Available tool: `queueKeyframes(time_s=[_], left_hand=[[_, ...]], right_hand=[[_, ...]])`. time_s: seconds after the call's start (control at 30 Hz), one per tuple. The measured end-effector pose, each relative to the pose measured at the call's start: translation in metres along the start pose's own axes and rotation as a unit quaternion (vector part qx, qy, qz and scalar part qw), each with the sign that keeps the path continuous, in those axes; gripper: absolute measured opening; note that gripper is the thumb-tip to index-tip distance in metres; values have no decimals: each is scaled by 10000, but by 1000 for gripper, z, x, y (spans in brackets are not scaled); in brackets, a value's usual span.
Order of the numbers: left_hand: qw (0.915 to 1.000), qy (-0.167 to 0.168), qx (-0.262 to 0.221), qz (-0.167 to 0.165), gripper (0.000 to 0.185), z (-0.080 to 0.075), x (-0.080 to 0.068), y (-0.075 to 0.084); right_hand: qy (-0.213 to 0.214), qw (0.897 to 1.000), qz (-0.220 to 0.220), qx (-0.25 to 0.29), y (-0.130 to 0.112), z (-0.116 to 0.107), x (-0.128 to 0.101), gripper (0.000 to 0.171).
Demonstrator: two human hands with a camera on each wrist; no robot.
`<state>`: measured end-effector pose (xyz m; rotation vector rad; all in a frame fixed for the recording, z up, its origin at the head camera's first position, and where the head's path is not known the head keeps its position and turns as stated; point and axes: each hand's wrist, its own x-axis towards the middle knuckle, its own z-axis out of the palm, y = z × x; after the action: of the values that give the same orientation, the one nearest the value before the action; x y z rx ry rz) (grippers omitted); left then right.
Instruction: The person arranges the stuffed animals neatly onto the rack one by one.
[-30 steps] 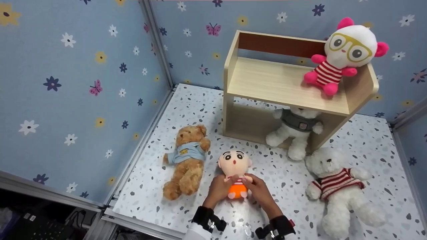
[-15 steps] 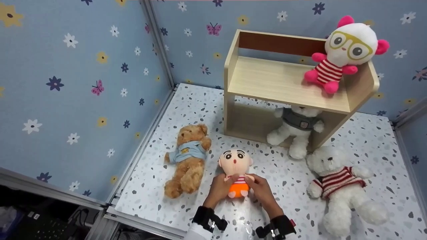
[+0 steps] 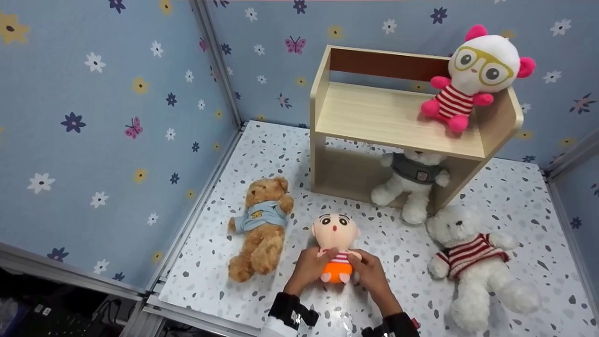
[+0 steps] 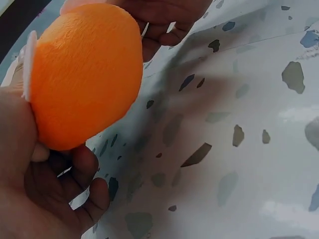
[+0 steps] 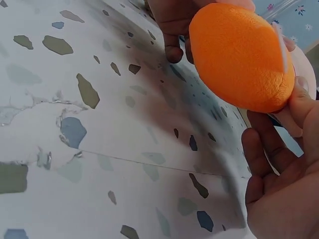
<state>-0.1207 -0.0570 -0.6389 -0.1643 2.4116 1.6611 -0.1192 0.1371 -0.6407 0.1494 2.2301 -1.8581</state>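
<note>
A small doll with a peach face, a striped top and orange pants is sitting low in the middle of the head view, on the speckled bench, and both hands are holding it by the body. The left hand is wrapping its grip around the doll's left side, thumb across the front, and the right hand is clamping the other side the same way, so each grip is closed on the doll. In the left wrist view the orange pants are filling the upper left, with the left fingers curling beneath them; in the right wrist view the same orange pants are sitting at the upper right against the right palm. Just to the left of the doll a brown bear in a light blue shirt is lying on its back. At the lower right a white bear in a red striped sweater is lying on the bench. Behind the doll, in the upper middle, a wooden shelf is standing; a white bear in a grey shirt is sitting under it, and a pink and white toy with yellow glasses is sitting on its top at the right end.
</note>
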Motion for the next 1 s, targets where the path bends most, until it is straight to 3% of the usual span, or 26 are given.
queueKeyframes(time_s=[0.33,0.6,1.0], left_hand=[[9993,158,-43,338,52,-2,1,19],[9982,-31,-263,531,51,-5,1,38],[9937,-131,-451,1022,51,-9,-2,53]], right_hand=[[-169,9991,-199,332,-17,-10,1,27],[-175,9966,-222,780,-35,-19,-1,30],[-127,9968,-311,726,-53,-27,-8,28]])
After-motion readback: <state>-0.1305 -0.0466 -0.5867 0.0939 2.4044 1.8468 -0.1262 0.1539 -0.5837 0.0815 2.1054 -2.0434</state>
